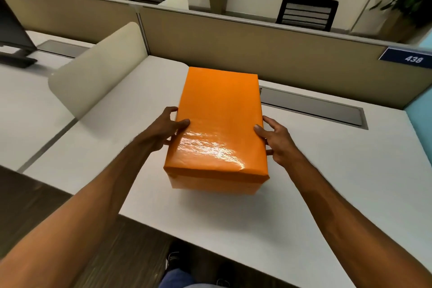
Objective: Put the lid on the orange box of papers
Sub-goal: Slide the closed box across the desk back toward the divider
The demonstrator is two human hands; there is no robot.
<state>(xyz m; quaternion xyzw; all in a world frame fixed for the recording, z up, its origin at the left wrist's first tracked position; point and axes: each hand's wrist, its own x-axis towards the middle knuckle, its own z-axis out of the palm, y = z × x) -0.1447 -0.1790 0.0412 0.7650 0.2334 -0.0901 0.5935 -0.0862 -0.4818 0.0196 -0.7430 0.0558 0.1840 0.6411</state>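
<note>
A glossy orange lid (218, 121) covers the orange box (215, 183), which stands on the white desk (327, 170) in front of me. Only the box's near wall shows below the lid's rim. The papers inside are hidden. My left hand (166, 130) grips the lid's left side, thumb on top and fingers down the edge. On the right side my right hand (274, 140) holds the lid the same way, thumb on the top surface.
A beige partition (257, 40) runs behind the desk, with a curved cream divider (98, 70) at left. A grey cable flap (311, 106) lies behind the box. A monitor stand (14, 54) sits far left. A sign reading 438 (408, 57) hangs at right.
</note>
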